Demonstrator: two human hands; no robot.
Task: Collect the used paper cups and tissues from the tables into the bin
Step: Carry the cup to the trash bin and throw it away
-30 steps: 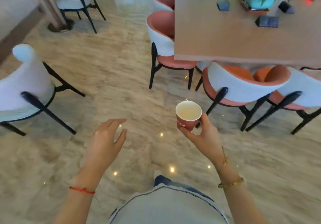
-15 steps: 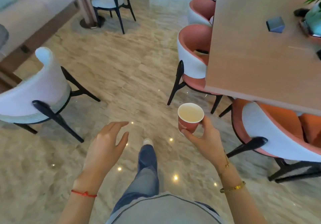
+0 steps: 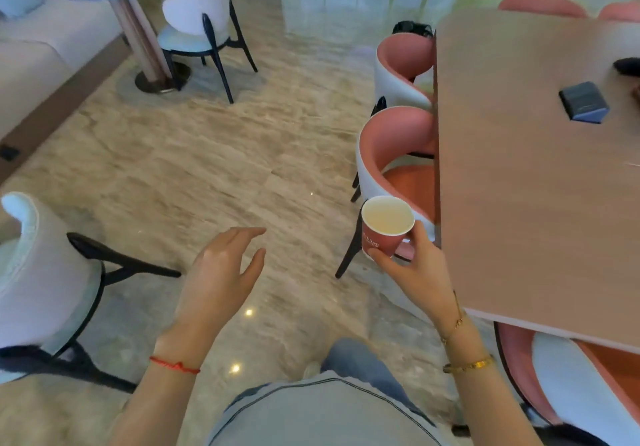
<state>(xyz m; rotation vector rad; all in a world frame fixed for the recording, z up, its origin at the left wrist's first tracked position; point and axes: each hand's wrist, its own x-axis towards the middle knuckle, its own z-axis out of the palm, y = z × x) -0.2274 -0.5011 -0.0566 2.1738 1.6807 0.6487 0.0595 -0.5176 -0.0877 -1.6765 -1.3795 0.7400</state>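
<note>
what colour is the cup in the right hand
The cup is red outside, pale cream inside, seen in the head view.

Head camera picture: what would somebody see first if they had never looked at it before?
First comes the small red paper cup with a pale inside, held upright near the middle by the right hand. Beside it the left hand hangs open over the shiny marbled stone floor. On the right, a big light wooden table has pink and white curved chairs tucked along its edge.

Pink chairs (image 3: 398, 155) tuck under a wooden table (image 3: 526, 203) bearing a dark box (image 3: 583, 101).
</note>
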